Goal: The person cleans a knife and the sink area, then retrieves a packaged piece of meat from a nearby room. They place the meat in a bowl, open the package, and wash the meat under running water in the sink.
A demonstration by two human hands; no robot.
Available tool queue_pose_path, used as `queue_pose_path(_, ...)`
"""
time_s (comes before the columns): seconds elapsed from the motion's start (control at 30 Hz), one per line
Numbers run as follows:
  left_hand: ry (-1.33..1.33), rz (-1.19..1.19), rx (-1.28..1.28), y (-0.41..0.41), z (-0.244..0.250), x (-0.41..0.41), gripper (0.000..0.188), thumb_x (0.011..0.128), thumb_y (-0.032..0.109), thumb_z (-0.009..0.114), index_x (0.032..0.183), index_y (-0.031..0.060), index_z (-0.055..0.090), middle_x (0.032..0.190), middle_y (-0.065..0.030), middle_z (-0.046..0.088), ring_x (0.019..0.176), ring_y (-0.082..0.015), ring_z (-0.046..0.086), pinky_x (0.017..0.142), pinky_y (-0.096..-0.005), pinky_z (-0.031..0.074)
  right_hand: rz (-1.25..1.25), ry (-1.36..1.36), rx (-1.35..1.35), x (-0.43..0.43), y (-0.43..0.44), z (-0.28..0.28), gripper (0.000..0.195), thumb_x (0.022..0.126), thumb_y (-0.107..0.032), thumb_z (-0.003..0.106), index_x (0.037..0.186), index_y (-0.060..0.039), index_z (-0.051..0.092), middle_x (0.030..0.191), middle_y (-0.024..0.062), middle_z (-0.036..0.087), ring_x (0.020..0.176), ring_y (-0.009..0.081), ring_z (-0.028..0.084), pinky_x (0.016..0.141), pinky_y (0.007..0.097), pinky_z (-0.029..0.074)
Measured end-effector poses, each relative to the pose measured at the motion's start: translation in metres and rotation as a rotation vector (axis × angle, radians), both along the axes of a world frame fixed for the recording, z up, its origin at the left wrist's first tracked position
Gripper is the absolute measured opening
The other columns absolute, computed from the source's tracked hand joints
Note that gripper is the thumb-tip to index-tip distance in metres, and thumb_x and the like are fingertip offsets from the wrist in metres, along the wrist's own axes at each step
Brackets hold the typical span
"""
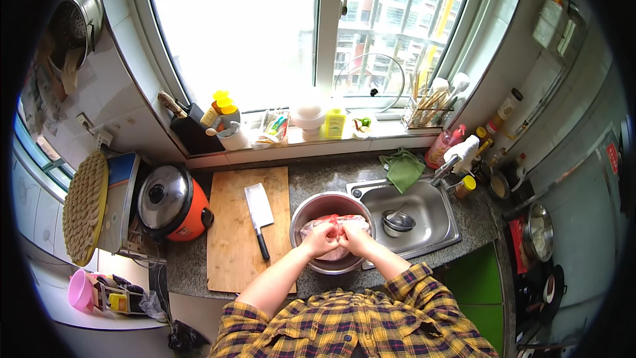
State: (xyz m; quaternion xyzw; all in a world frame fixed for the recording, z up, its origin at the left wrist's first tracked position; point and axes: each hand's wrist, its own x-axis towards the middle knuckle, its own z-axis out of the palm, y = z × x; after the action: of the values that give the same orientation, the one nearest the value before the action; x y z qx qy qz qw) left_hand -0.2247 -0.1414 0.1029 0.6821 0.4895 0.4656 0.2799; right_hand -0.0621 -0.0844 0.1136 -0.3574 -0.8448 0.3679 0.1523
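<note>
A stainless steel basin stands on the counter in front of me, partly overlapping the sink's left edge. Inside it lies a clear plastic bag with red on it and pale pinkish contents, perhaps meat. My left hand and my right hand meet above the middle of the bag, fingertips close together, pinching its plastic. The fingers hide the exact spot they grip. Left of the basin, a cleaver with a black handle rests flat on a wooden cutting board.
At right, the steel sink holds a small metal bowl, with a green cloth over its back edge. An orange rice cooker stands left of the board. A knife block and several containers line the windowsill.
</note>
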Motion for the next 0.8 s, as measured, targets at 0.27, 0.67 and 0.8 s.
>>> queue_pose_path(0.27, 0.164, -0.032, 0.002, 0.0, -0.003, 0.0, 0.018, 0.067, 0.007, 0.065, 0.083, 0.0041, 0.057, 0.079, -0.013, 0.059, 0.076, -0.0293, 0.059, 0.067, -0.0361, 0.048, -0.015, -0.008, -0.038, 0.004, 0.0, 0.004, 0.018, 0.072, -0.015, 0.066, 0.081, -0.0021, 0.057, 0.08, 0.0172, 0.061, 0.075, 0.0309, 0.061, 0.067, 0.0375, 0.048)
queue_pose_path(0.67, 0.132, -0.074, 0.01, 0.001, -0.002, -0.005, 0.019, 0.066, 0.007, 0.064, 0.082, 0.0041, 0.055, 0.078, -0.0144, 0.057, 0.075, -0.032, 0.057, 0.069, -0.0387, 0.048, 0.011, -0.089, -0.003, -0.003, 0.005, 0.001, 0.015, 0.072, -0.015, 0.063, 0.077, -0.0031, 0.056, 0.071, 0.015, 0.06, 0.068, 0.0278, 0.06, 0.063, 0.0371, 0.047)
queue_pose_path(0.8, 0.117, 0.016, -0.017, -0.004, -0.01, 0.003, 0.016, 0.068, 0.009, 0.066, 0.079, 0.0044, 0.054, 0.073, -0.0126, 0.057, 0.07, -0.0291, 0.058, 0.064, -0.037, 0.047, -0.024, -0.042, -0.194, 0.003, 0.011, -0.005, 0.016, 0.072, -0.016, 0.065, 0.077, -0.004, 0.056, 0.073, 0.0157, 0.06, 0.07, 0.0286, 0.061, 0.065, 0.0378, 0.048)
